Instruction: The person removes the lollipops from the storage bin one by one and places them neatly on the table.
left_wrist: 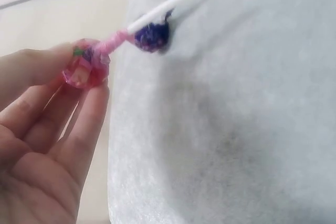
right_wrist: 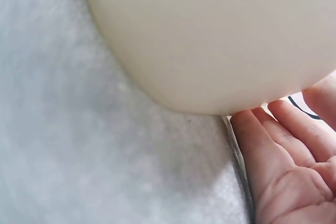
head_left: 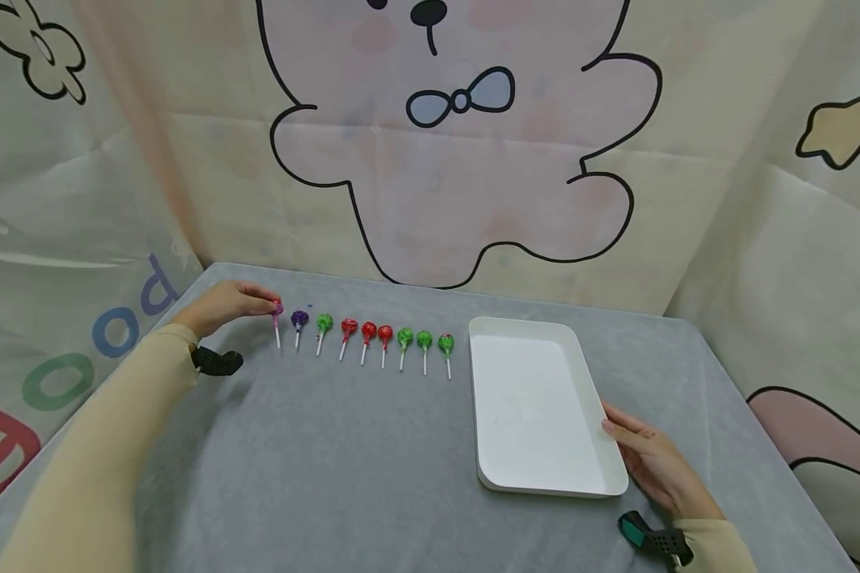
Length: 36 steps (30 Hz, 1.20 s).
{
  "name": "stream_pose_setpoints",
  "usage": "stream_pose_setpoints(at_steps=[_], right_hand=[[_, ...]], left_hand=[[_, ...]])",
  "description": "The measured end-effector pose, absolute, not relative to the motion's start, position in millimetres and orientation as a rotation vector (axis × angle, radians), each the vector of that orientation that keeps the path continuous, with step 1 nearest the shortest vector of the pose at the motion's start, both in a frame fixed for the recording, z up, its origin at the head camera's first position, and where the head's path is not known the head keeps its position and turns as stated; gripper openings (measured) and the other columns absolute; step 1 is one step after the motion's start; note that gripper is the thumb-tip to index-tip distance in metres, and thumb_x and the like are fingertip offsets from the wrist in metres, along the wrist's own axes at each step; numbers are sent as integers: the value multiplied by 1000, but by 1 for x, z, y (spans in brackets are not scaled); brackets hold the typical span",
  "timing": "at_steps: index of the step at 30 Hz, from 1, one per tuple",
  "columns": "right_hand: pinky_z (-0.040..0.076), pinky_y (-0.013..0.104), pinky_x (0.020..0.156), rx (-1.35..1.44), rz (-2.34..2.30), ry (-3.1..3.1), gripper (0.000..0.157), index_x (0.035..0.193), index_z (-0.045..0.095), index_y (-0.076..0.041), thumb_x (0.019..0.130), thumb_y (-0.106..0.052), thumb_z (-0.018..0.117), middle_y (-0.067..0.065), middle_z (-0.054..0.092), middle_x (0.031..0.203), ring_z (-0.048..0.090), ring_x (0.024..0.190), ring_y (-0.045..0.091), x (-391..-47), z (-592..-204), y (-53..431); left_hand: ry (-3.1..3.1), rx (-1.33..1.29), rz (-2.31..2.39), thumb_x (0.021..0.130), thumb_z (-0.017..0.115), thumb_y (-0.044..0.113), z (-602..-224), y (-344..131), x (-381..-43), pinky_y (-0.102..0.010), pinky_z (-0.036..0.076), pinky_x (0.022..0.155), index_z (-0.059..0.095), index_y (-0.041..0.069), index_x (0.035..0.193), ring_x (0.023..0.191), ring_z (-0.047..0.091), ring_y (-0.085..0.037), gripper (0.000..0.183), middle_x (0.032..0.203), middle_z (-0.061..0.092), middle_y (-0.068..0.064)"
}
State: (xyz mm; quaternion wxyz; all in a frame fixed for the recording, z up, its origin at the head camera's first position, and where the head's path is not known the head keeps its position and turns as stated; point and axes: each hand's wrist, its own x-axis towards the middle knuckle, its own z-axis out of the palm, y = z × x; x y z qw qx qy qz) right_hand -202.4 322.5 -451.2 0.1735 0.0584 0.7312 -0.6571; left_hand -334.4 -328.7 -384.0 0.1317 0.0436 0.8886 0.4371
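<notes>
At the left end of the row, my left hand point(head_left: 224, 308) pinches the wrapped head of a pink lollipop point(head_left: 278, 308) between thumb and fingertips. In the left wrist view its white stick points up and right, past a purple lollipop point(left_wrist: 152, 37). My right hand point(head_left: 659, 461) holds the right side of a white rectangular tray point(head_left: 545, 406), its thumb at the rim and fingers against the outer wall. The right wrist view shows those fingertips touching the smooth tray wall point(right_wrist: 210, 40). Nothing lies inside the tray.
Several more lollipops stretch right from the purple one: a green lollipop point(head_left: 325, 322), then red ones such as this red lollipop point(head_left: 369, 329), then green ones ending with a green lollipop point(head_left: 446, 343) near the tray. A grey cloth point(head_left: 344, 469) covers the table; printed curtains point(head_left: 459, 183) surround it.
</notes>
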Motion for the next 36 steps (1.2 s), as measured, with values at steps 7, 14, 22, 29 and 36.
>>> stream_pose_setpoints(at_steps=[7,14,22,29,36], right_hand=[[50,15,88,175,-1857,2084,72,156,15,0,103,-29,55,-38,56,110,56,106,-16,-202,-452,323],[50,15,88,199,-1866,2076,73,155,16,0,102,-29,57,-38,57,109,57,105,-15,-202,-452,323],[49,14,88,186,-1823,2096,73,156,16,-1,102,-31,56,-37,54,112,55,105,-17,-202,-452,321],[51,16,88,187,-1837,2096,74,155,17,1,101,-29,58,-37,56,109,56,105,-15,-207,-452,319],[50,15,88,217,-1767,2141,74,155,20,-1,100,-31,59,-28,54,125,55,103,-17,-206,-452,319]], left_hand=[[2571,101,1251,95,67,26,-384,-327,-344,-48,40,108,60,-5,130,93,63,1,47,106,76,5],[2584,79,1195,94,67,25,-395,-326,-353,-31,45,93,61,-5,127,92,62,-2,45,101,75,7],[2672,78,1089,93,67,21,-400,-324,-353,-25,44,82,65,-7,121,87,58,-5,39,96,75,2],[2737,27,1056,94,65,22,-403,-325,-348,-30,41,85,67,-4,120,92,57,-13,37,98,74,-4],[2733,-16,1052,98,61,30,-409,-323,-346,-33,42,87,63,-2,127,104,54,-25,43,116,68,-15]])
